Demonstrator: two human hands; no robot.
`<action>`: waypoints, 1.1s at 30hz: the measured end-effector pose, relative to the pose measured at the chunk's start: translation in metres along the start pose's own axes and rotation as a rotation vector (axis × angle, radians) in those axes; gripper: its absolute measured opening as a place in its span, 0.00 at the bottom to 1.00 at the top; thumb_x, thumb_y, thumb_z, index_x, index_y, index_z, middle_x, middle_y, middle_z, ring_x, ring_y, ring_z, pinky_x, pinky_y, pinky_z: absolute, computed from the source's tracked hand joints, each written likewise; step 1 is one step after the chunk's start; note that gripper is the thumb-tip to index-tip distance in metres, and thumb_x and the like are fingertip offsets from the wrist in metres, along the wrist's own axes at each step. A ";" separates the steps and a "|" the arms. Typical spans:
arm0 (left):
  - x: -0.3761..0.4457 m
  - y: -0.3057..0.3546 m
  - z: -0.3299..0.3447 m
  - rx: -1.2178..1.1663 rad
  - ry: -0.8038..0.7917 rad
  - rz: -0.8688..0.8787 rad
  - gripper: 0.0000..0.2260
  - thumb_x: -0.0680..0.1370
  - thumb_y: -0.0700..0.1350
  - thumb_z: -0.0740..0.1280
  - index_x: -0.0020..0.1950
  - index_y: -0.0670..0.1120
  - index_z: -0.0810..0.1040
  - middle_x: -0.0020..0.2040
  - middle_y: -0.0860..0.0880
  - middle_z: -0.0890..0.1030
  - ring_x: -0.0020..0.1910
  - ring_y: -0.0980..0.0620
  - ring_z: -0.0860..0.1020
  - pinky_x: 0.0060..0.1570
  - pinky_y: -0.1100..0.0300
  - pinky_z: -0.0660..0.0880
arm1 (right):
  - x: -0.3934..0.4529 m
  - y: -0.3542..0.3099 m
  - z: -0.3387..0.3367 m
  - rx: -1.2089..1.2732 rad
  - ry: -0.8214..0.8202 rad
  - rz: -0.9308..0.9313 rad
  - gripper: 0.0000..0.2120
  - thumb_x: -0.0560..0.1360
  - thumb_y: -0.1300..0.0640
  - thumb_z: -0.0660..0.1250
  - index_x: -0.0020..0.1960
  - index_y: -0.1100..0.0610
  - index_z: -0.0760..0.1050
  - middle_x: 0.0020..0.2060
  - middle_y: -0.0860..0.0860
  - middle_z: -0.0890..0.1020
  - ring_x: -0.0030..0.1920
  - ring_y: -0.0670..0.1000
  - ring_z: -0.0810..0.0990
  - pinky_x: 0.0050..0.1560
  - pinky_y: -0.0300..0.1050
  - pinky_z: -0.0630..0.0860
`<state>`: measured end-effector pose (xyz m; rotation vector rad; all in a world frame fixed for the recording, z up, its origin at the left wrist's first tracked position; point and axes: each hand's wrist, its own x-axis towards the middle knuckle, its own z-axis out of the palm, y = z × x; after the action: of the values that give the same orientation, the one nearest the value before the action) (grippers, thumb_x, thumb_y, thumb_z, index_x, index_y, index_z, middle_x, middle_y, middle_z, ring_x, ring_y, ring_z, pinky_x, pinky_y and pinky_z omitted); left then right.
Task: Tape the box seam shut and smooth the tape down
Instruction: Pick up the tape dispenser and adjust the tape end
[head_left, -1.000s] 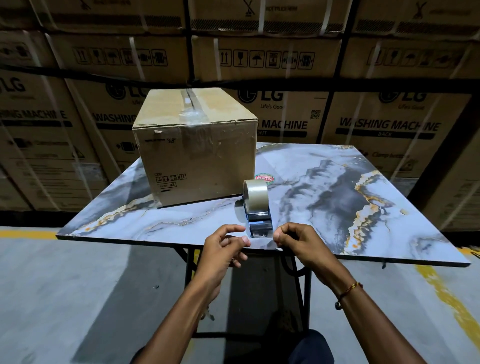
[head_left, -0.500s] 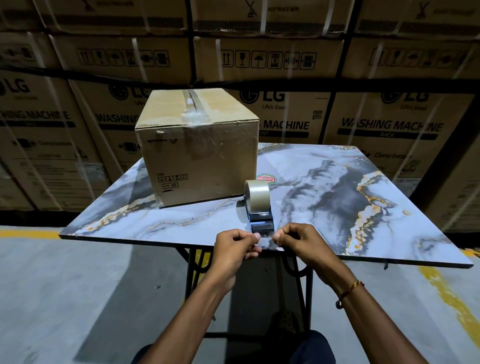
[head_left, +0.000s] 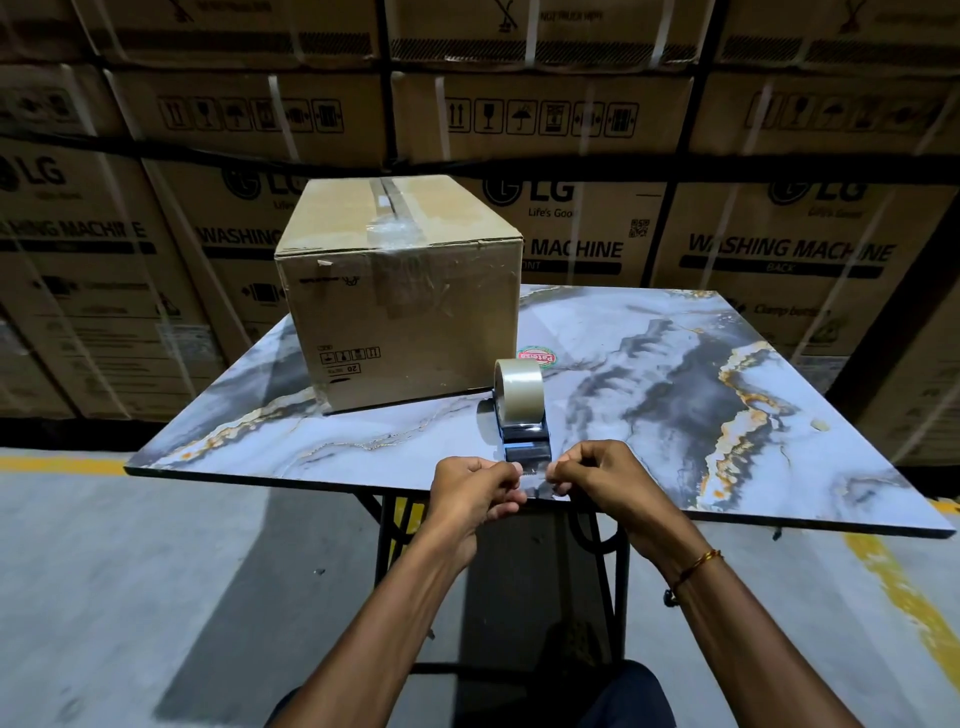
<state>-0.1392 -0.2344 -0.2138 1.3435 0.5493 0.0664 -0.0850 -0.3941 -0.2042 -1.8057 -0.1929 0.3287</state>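
Note:
A brown cardboard box (head_left: 405, 291) stands on the far left part of the marble-patterned table (head_left: 675, 405), its top seam running away from me with crumpled clear tape over the near end. A tape dispenser (head_left: 522, 415) with a roll of clear tape sits near the table's front edge. My left hand (head_left: 475, 493) and my right hand (head_left: 602, 478) pinch a short piece of clear tape (head_left: 535, 480) between them, right in front of the dispenser's mouth.
Stacked washing machine cartons (head_left: 779, 249) form a wall behind the table. A round red and green sticker (head_left: 536, 357) lies on the tabletop behind the dispenser. Black metal table legs (head_left: 384, 525) stand below, on grey floor with yellow lines (head_left: 904, 592).
My left hand has closed and moved right to meet the right hand at the dispenser's front. Both now pinch the tape end. The box and dispenser have not moved.

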 end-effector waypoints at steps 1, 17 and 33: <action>0.000 0.000 0.000 0.007 0.004 -0.002 0.05 0.73 0.39 0.74 0.39 0.39 0.81 0.33 0.40 0.84 0.28 0.53 0.83 0.30 0.64 0.80 | 0.000 -0.001 0.000 -0.002 0.000 0.005 0.06 0.74 0.64 0.71 0.40 0.65 0.79 0.32 0.57 0.80 0.33 0.48 0.79 0.34 0.35 0.73; -0.006 0.000 0.010 0.009 0.075 0.004 0.07 0.73 0.37 0.73 0.35 0.39 0.80 0.29 0.44 0.82 0.26 0.53 0.81 0.29 0.64 0.79 | -0.003 -0.003 0.003 -0.092 0.044 -0.010 0.05 0.72 0.65 0.71 0.39 0.60 0.77 0.30 0.55 0.79 0.32 0.50 0.78 0.39 0.45 0.74; -0.013 0.001 0.013 0.014 0.104 0.005 0.12 0.72 0.34 0.70 0.29 0.42 0.76 0.25 0.44 0.78 0.27 0.51 0.78 0.32 0.61 0.76 | -0.007 -0.011 -0.003 0.092 -0.034 0.058 0.21 0.72 0.71 0.72 0.54 0.58 0.64 0.38 0.62 0.77 0.29 0.51 0.75 0.34 0.41 0.72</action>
<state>-0.1443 -0.2507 -0.2070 1.3605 0.6350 0.1369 -0.0903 -0.3967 -0.1918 -1.7175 -0.1465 0.4033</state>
